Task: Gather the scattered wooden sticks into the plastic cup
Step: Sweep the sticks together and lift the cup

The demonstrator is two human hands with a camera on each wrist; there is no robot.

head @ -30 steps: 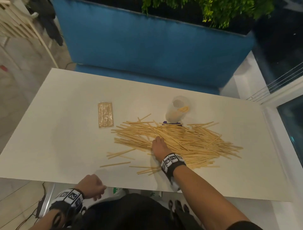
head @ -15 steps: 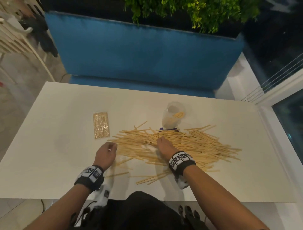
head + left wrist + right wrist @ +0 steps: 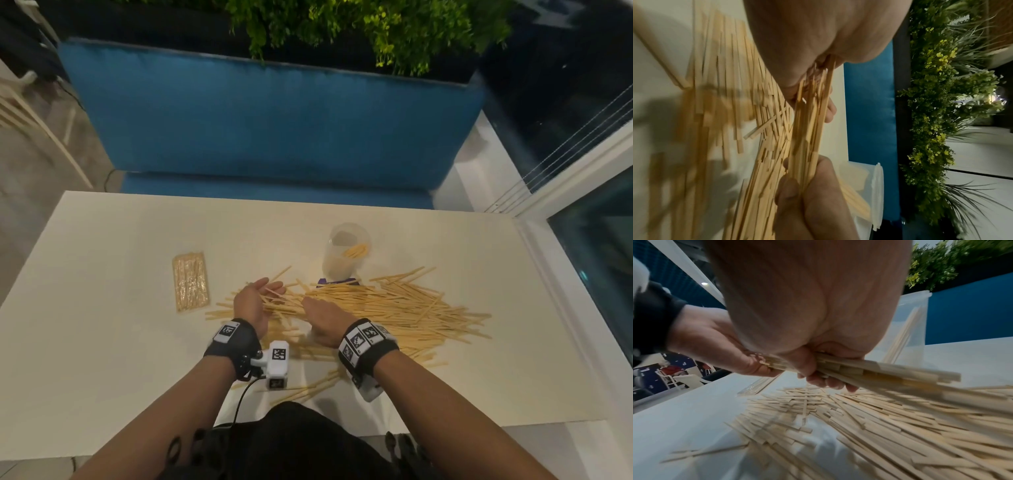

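A wide heap of thin wooden sticks [image 3: 394,308] lies across the middle of the white table [image 3: 102,342]. Behind it stands the clear plastic cup [image 3: 346,263], upright, with a few sticks [image 3: 356,250] inside. Both hands hold one bundle of sticks [image 3: 284,303] just above the heap's left part. My right hand [image 3: 320,317] has its fingers curled round the bundle [image 3: 859,369]. My left hand [image 3: 255,301] cups and grips the bundle's left end [image 3: 812,121]. The left hand [image 3: 715,344] also shows in the right wrist view, with the cup [image 3: 910,318] close behind.
A clear-wrapped packet of sticks [image 3: 190,286] lies left of the heap. A small purple item [image 3: 337,281] sits at the cup's base. A few loose sticks [image 3: 308,387] lie near the table's front edge. A blue sofa [image 3: 274,120] stands beyond the table.
My left hand came up from below the table edge to the heap. Both hands closed on a bundle of sticks and raised it off the pile.
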